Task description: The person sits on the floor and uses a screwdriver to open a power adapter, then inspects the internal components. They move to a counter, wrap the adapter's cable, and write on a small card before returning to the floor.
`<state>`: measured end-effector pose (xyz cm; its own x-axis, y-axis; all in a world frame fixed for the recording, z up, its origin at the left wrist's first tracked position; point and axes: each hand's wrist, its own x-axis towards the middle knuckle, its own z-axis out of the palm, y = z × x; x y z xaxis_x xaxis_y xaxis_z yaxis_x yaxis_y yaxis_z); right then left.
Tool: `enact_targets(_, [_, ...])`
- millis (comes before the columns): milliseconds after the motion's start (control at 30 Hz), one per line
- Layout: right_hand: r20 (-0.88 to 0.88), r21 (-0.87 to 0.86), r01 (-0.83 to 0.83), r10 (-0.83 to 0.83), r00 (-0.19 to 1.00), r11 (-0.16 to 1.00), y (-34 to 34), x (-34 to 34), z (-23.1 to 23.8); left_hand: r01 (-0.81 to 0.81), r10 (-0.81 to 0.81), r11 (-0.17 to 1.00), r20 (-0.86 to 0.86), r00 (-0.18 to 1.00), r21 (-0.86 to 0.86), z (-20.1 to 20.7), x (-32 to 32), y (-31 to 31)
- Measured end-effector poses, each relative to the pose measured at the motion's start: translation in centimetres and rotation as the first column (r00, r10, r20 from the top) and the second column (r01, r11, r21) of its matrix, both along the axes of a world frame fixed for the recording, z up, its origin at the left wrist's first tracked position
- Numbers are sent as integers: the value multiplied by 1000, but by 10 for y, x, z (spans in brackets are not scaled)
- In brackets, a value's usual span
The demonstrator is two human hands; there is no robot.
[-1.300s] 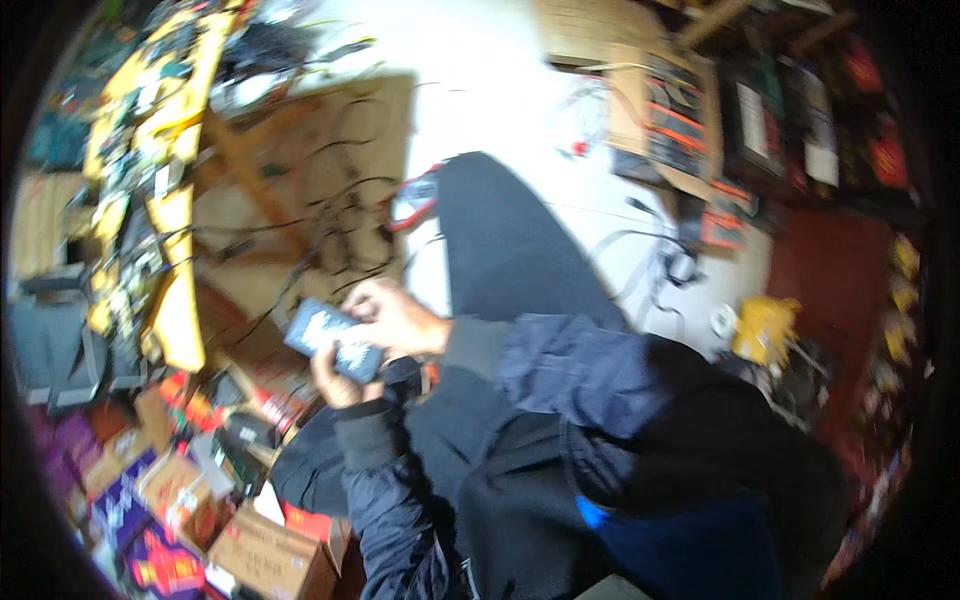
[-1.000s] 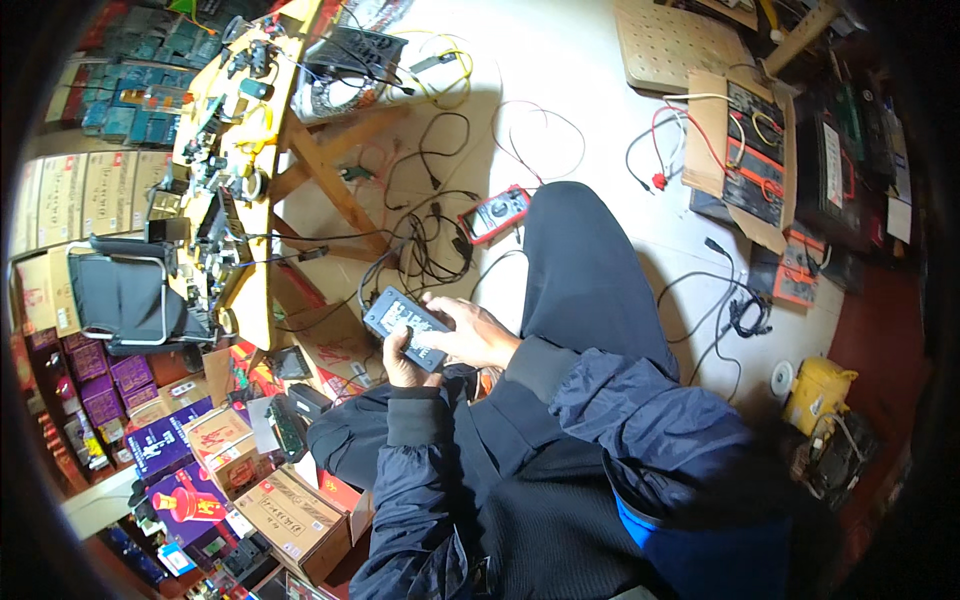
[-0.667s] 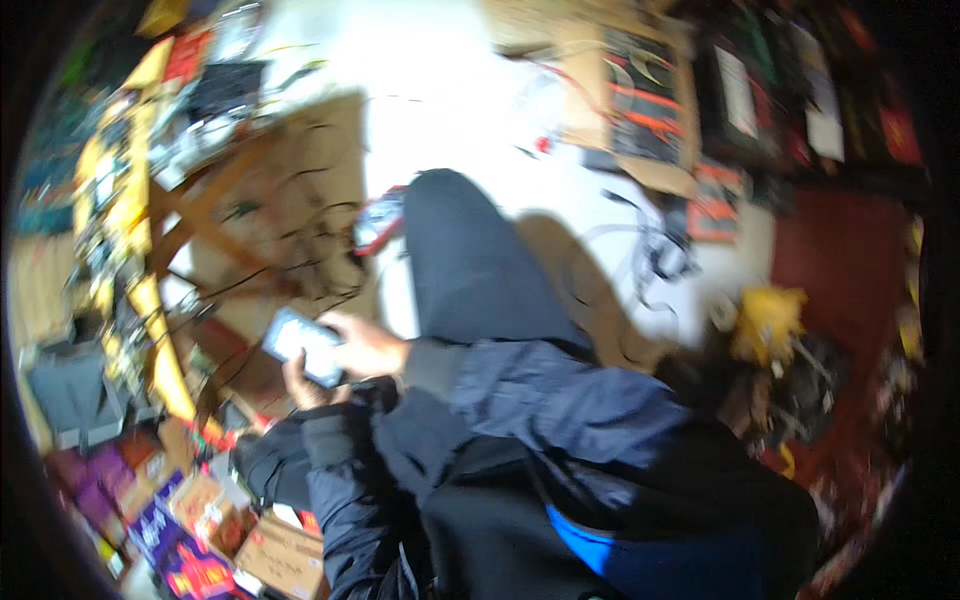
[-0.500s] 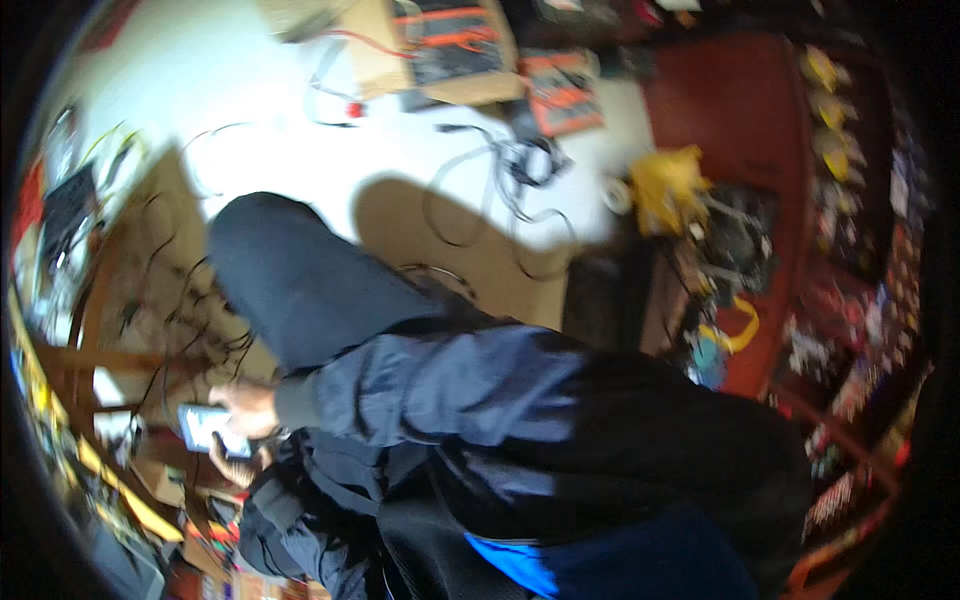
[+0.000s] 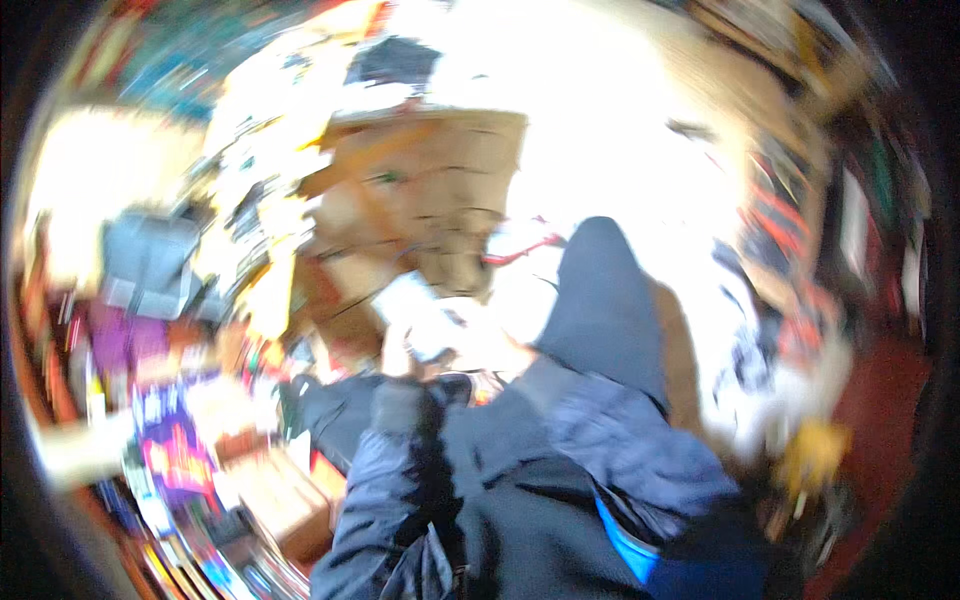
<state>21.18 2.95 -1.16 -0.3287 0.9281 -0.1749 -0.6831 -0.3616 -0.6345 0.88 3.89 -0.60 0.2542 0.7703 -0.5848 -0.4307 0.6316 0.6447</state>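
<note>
A pale, flat phone (image 5: 408, 300) is held out above my lap, blurred and washed out by the light. My left hand (image 5: 398, 352) is closed around its near left edge. From the right, my right hand (image 5: 488, 335) grips its other side, with the fingers smeared by motion. Both forearms wear dark blue sleeves with grey cuffs. Just right of my hands rises my dark-trousered knee (image 5: 605, 290).
Beyond the phone is a brown wooden stool or table frame (image 5: 415, 180) with dark cables around it. Packages and a cardboard box (image 5: 275, 500) crowd the left. At the right lie a yellow bag (image 5: 812, 455), tangled cables (image 5: 745, 370) and orange-black cases (image 5: 775, 225).
My view has swung left, so the hands and phone now appear nearer the middle. Both hands remain on the phone. The boxes on the left have come into sight.
</note>
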Motion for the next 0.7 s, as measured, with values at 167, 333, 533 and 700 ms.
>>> enact_targets(167, [-57, -130, -80, 73, 996, 988, -14, 46, 9, -84, 73, 990, 100, 992, 113, 44, 49, 10])
enact_targets(333, [-78, -146, -30, 19, 997, 989, -17, 71, 7, -24, 17, 977, 37, 999, 211, 97, 57, 25])
enact_targets(533, [42, -74, 30, -27, 999, 997, -10, 61, 14, 14, -62, 900, 97, 993, 436, 119, 33, 81])
enact_targets(700, [332, -14, 159, -146, 932, 987, 17, 48, 57, -70, 36, 893, 84, 996, 445, 108, 13, 106])
